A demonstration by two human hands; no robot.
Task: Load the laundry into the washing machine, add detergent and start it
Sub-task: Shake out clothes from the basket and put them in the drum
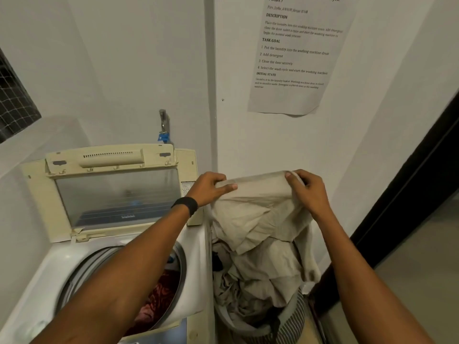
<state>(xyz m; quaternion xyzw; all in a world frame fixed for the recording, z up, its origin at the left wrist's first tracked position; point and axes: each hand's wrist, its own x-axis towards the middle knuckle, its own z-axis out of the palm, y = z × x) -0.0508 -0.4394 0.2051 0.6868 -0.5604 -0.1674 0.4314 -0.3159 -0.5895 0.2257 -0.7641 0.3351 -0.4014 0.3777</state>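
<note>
Beige cloth (258,219): left grip (211,188) and right grip (308,192) are each pinching its top edge, holding it above the basket (295,316), likely for swinging into the open washing machine (62,264).

The left forearm (139,249) lies across the washing machine's drum (182,266) and hides most of its opening, so the red laundry (159,294) inside shows only in part. The basket (295,316) is largely buried under the beige cloth (255,219) and cut off by the bottom edge. The cloth's top fold hides parts of the fingers of the left hand (208,187) and right hand (308,192) gripping it. The printed sheet (293,98) is cut off at the top, and its last lines are too small to read surely.
</note>
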